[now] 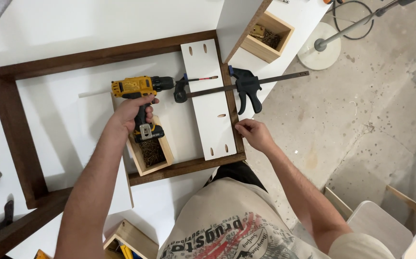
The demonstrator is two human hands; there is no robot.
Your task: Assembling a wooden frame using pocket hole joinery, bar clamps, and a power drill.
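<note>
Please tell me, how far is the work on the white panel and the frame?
Done: the white panel is clamped to the dark frame. In hand: the left hand holds the drill, bit over the panel; the right hand steadies the frame edge. Left: the panel's slots look empty, no screws seen.

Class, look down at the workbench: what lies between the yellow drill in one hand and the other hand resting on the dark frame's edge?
In the head view, a white panel with slotted holes lies between the yellow drill, held by the left hand, and the right hand. A bar clamp crosses it.
</note>
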